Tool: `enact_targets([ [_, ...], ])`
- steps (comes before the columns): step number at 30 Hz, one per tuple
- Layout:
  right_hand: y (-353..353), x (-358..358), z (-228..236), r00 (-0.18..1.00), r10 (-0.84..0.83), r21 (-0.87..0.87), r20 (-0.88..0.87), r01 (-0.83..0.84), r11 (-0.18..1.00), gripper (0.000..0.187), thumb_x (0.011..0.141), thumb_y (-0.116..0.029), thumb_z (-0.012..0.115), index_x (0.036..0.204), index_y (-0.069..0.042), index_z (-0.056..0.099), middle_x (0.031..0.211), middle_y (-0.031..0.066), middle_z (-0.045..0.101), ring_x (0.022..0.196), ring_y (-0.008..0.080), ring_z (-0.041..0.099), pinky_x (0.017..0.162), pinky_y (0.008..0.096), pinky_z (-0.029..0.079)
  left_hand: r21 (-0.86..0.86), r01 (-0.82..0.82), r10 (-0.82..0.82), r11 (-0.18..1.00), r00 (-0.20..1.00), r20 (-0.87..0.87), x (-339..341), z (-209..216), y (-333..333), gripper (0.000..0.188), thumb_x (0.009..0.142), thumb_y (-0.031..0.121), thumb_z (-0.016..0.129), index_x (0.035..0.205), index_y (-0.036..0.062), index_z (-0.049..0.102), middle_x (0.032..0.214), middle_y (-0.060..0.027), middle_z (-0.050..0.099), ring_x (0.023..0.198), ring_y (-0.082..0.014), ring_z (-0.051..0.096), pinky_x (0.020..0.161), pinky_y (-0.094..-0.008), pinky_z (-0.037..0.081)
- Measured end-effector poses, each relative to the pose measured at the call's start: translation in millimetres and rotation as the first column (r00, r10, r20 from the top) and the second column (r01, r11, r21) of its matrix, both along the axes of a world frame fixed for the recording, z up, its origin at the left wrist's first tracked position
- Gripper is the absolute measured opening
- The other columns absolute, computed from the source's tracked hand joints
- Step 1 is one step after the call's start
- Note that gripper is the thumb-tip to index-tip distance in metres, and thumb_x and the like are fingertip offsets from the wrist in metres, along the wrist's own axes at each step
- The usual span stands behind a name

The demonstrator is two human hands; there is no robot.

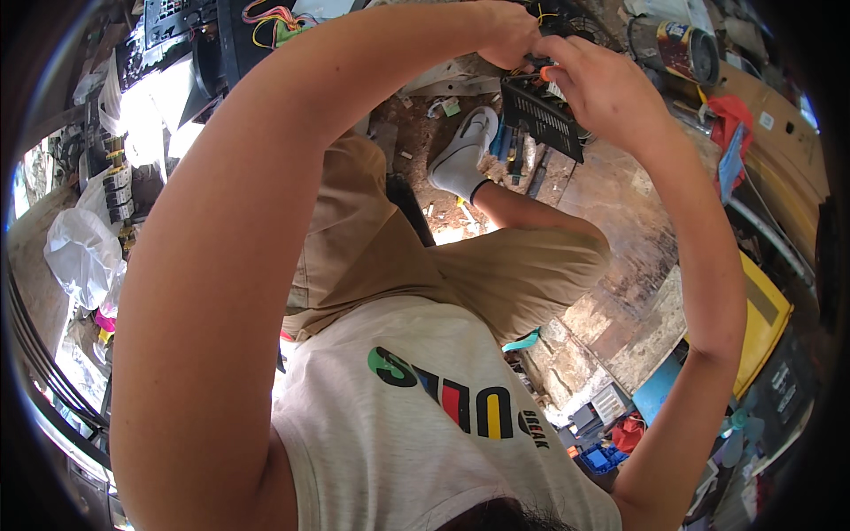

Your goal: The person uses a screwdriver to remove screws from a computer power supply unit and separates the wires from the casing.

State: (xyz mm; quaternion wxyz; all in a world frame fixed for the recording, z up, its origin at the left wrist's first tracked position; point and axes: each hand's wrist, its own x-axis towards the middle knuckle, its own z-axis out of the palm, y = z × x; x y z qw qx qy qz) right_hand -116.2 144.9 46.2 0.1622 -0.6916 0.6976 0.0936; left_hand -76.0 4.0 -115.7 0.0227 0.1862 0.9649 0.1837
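Both my hands meet at the far edge of the view, over a black vented metal case (547,118) that looks like a power supply housing. My left hand (512,35) is closed, its fingertips pressed together beside the case's far end; what they pinch is hidden. My right hand (606,96) curls over the case's right side, thumb and fingers closed on a small orange and black piece (547,74). That piece may be part of a tool, but its kind cannot be made out. Thin yellow and dark wires (544,16) show just beyond the fingers.
My sock-clad foot (465,157) rests near several pen-like tools (513,150) on the littered floor. A wooden board (624,208) lies to the right. A dark can (686,51) lies far right. Multicoloured cables (276,19) are at the far left, a clear plastic bag (81,252) at left.
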Motion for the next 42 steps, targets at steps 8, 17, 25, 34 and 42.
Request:
enact_targets([
  [8, -2.4, -0.7, 8.6, 0.964, -0.152, 0.120, -0.219, 0.181, 0.976, 0.018, 0.095, -0.020, 0.061, 0.107, -0.008, 0.059, 0.096, 0.0132, 0.064, 0.091, 0.0366, 0.065, 0.077, 0.0468, 0.052, -0.026, -0.036, 0.036, 0.999, 0.999, 0.032, 0.6, 3.0, -0.5, 0.032, 0.085, 0.035, 0.058, 0.091, 0.0097, 0.075, 0.095, -0.0159, 0.074, 0.092, -0.0340, 0.071, 0.083, -0.0439, 0.055],
  [17, -4.0, -9.4, 5.1, 0.989, -0.019, -0.053, 0.147, 0.027, 0.998, 0.017, 0.095, -0.020, 0.062, 0.101, -0.004, 0.060, 0.104, 0.0154, 0.067, 0.093, 0.0375, 0.065, 0.075, 0.0463, 0.051, -0.031, -0.023, 0.023, 0.999, 1.000, 0.015, -3.8, -1.6, 1.5, 0.034, 0.087, 0.037, 0.055, 0.093, 0.0096, 0.075, 0.099, -0.0154, 0.074, 0.095, -0.0330, 0.070, 0.084, -0.0434, 0.055],
  [25, -8.7, -10.7, 3.3, 0.996, -0.086, 0.057, 0.031, 0.084, 0.995, 0.017, 0.091, -0.012, 0.064, 0.105, -0.004, 0.059, 0.108, 0.0151, 0.065, 0.092, 0.0377, 0.063, 0.077, 0.0464, 0.050, -0.044, -0.017, 0.021, 0.999, 0.996, 0.090, 1.9, 11.3, -1.1, 0.035, 0.088, 0.037, 0.055, 0.098, 0.0107, 0.075, 0.103, -0.0146, 0.074, 0.099, -0.0319, 0.070, 0.086, -0.0421, 0.055],
  [34, -2.8, 3.0, 5.2, 0.998, -0.009, -0.077, -0.068, 0.004, 0.997, 0.025, 0.097, -0.025, 0.057, 0.113, -0.006, 0.056, 0.091, 0.0187, 0.069, 0.089, 0.0379, 0.067, 0.077, 0.0464, 0.053, -0.085, -0.031, 0.038, 0.996, 0.995, 0.093, -1.9, 5.9, -0.4, 0.033, 0.086, 0.034, 0.056, 0.099, 0.0105, 0.075, 0.105, -0.0145, 0.073, 0.100, -0.0318, 0.070, 0.088, -0.0420, 0.054],
  [42, -9.6, -10.6, 9.3, 0.984, 0.069, -0.049, 0.162, -0.061, 0.997, 0.023, 0.094, -0.020, 0.064, 0.112, -0.009, 0.055, 0.096, 0.0144, 0.066, 0.090, 0.0365, 0.064, 0.075, 0.0440, 0.051, 0.003, -0.011, 0.010, 1.000, 0.996, 0.083, 2.6, 14.8, -0.7, 0.033, 0.086, 0.033, 0.056, 0.098, 0.0099, 0.075, 0.103, -0.0141, 0.073, 0.099, -0.0325, 0.070, 0.087, -0.0430, 0.054],
])
